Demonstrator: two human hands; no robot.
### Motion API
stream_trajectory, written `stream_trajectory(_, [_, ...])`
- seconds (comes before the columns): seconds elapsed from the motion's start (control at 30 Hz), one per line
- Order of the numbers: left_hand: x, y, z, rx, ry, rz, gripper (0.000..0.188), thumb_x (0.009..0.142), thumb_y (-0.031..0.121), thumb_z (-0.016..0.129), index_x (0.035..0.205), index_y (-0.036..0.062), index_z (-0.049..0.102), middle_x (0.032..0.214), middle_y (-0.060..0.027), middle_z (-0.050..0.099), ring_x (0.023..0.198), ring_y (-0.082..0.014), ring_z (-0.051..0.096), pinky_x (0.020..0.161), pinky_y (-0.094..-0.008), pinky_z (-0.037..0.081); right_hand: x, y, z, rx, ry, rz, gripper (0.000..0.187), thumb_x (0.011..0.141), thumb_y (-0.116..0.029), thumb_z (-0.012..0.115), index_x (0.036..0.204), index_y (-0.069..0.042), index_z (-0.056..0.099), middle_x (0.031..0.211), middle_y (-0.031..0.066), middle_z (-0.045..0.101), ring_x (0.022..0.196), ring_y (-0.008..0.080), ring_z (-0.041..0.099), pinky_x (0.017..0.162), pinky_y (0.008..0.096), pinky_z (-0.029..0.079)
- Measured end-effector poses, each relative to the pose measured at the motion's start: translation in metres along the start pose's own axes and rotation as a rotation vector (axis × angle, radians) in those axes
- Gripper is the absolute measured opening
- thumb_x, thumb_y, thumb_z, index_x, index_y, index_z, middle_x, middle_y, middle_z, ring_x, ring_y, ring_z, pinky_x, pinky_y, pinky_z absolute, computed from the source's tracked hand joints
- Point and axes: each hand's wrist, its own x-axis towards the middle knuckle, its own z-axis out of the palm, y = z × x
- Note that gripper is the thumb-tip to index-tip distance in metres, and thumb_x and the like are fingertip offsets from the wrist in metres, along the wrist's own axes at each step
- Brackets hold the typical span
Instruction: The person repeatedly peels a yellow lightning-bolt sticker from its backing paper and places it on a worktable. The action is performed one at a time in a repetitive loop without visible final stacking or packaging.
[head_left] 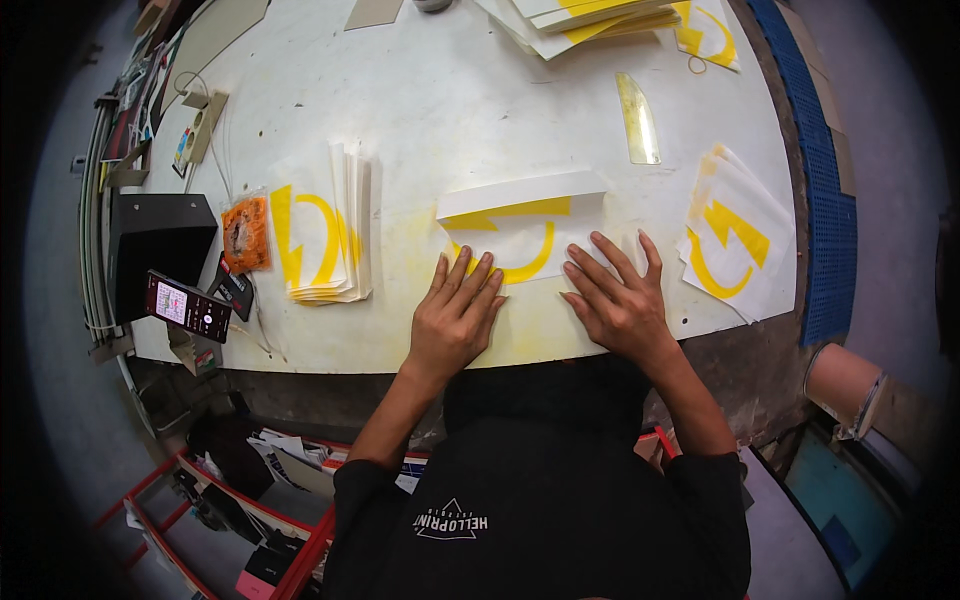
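Note:
In front of me on the white table lies a sheet of white paper [500, 246] with a bold yellow print. A plain white flap is folded along its far side and stands slightly raised. My left hand [455, 315] rests on its near left corner, fingers stretched out. My right hand [622, 300] lies flat with spread fingers at its near right part. To the left sits a stack of folded printed papers [322, 238]. On the right is a fanned pile of similar sheets [738, 235]. Beyond my right hand lies a flat, yellowish blade-shaped tool [638, 120].
More printed sheets [585, 18] are piled at the far edge. At the left stand a black box [165, 240], a phone [187, 306] with its screen lit, an orange packet [246, 233] and a power strip [205, 125]. A blue perforated mat [828, 200] borders the right.

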Motion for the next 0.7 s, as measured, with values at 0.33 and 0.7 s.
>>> stream_trajectory(0.33, [0.0004, -0.0005, -0.0012, -0.013, -0.004, 0.001, 0.037, 0.089, 0.010, 0.083, 0.126, 0.0034, 0.077, 0.142, -0.0164, 0.070, 0.140, -0.0404, 0.060, 0.117, -0.0592, 0.047, -0.0009, 0.0002, 0.0020, -0.004, 0.026, 0.006, 0.028, 0.091, -0.028, 0.082, 0.114, -0.013, 0.082, 0.134, -0.0017, 0.075, 0.140, 0.0229, 0.059, 0.126, 0.0654, 0.021])
stream_trajectory(0.7, [0.0006, -0.0003, -0.0011, -0.006, -0.007, -0.001, 0.036, 0.090, 0.010, 0.082, 0.126, 0.0035, 0.077, 0.142, -0.0161, 0.070, 0.141, -0.0399, 0.060, 0.117, -0.0582, 0.048, -0.0008, 0.0006, 0.0014, -0.013, 0.048, -0.012, 0.029, 0.088, -0.029, 0.084, 0.113, -0.012, 0.083, 0.133, -0.0030, 0.075, 0.137, 0.0232, 0.061, 0.125, 0.0686, 0.022])
